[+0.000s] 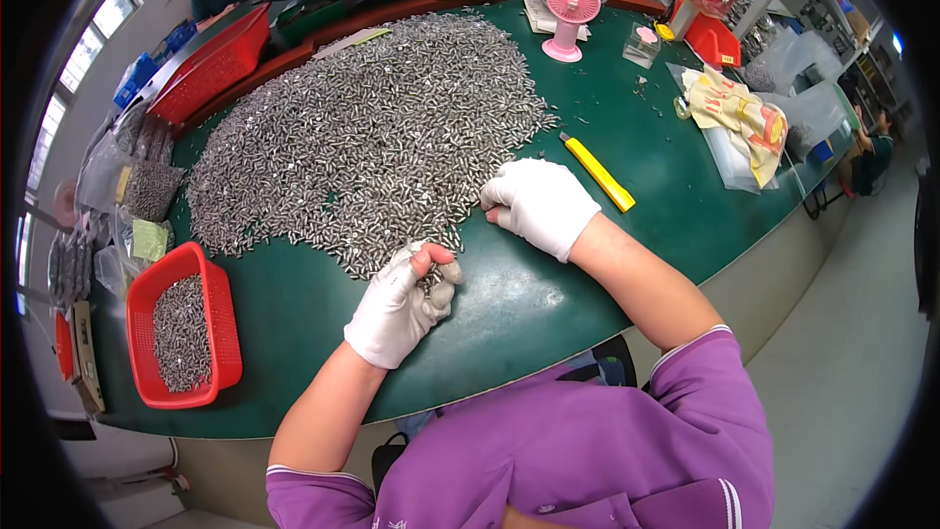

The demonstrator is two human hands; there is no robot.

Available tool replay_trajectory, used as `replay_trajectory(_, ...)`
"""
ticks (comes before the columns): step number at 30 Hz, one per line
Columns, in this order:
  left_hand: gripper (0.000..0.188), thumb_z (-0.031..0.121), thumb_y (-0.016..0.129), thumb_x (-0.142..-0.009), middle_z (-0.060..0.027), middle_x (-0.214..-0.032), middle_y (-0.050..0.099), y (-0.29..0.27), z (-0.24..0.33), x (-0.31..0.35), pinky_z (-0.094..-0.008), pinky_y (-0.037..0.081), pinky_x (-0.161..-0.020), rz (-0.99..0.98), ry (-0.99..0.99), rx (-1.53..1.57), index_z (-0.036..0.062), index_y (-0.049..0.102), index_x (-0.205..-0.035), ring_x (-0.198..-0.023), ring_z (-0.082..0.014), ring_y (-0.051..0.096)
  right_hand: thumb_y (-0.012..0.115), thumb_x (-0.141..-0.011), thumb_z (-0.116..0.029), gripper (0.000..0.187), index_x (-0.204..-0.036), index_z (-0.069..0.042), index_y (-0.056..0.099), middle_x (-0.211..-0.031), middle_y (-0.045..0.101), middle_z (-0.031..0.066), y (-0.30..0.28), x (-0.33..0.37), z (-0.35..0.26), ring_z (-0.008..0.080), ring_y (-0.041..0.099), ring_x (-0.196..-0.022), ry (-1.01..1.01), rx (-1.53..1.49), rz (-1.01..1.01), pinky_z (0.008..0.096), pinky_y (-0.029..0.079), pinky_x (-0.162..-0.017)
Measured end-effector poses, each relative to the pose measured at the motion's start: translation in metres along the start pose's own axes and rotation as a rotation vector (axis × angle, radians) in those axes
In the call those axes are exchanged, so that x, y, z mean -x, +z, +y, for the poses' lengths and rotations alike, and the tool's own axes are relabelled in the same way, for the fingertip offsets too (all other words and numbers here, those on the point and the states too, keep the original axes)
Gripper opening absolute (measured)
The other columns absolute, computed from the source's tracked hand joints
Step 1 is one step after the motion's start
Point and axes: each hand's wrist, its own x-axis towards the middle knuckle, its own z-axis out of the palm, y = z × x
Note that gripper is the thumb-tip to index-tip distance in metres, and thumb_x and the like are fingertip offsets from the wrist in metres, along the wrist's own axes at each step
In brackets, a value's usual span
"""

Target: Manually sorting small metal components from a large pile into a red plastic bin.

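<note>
A broad heap of small silvery metal pins (362, 118) covers much of the green table. At its near edge my left hand (401, 306), in a white glove with a bare thumb, is turned partly up. Its fingers curl around several of the pins. My right hand (540, 206), also gloved in white, rests at the heap's right near edge with fingertips bent together and pointing left. Whatever lies between those fingertips is too small or hidden to make out. Right of this hand lies a yellow utility knife (599, 174).
A red plastic basket (235, 333) partly filled with pins stands at the left. On the far side are a pink fan (571, 15) and a small clear box (641, 44). A printed cloth (739, 118) lies at the right. Bagged parts (150, 188) line the left edge.
</note>
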Motion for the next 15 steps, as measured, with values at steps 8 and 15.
replay_trajectory(8,0.017,0.025,0.06,-0.092,-0.0013,-0.089,0.059,0.0,-0.003,0.0,-0.0208,0.04,-0.06,-0.014,0.006,-0.014,0.01,0.057,-0.1,-0.065,-0.0062,0.046,0.067,-0.076,-0.02,0.015,-0.085,-0.01,0.061,-0.085,0.058,0.0065,-0.008,-0.003,-0.021,0.0274,0.057,-0.082,-0.355,-0.284,0.166,0.0377,0.046,-0.076)
replay_trajectory(15,0.011,0.018,0.063,-0.091,0.0006,-0.08,0.062,0.003,-0.004,0.001,-0.0163,0.043,-0.059,0.024,-0.048,-0.046,0.0089,0.061,-0.096,-0.064,-0.004,0.054,0.065,-0.08,-0.026,0.017,-0.088,-0.012,0.062,-0.086,0.059,0.0051,-0.005,-0.002,-0.028,0.027,0.059,-0.082,-0.501,-0.351,0.102,0.0376,0.048,-0.072)
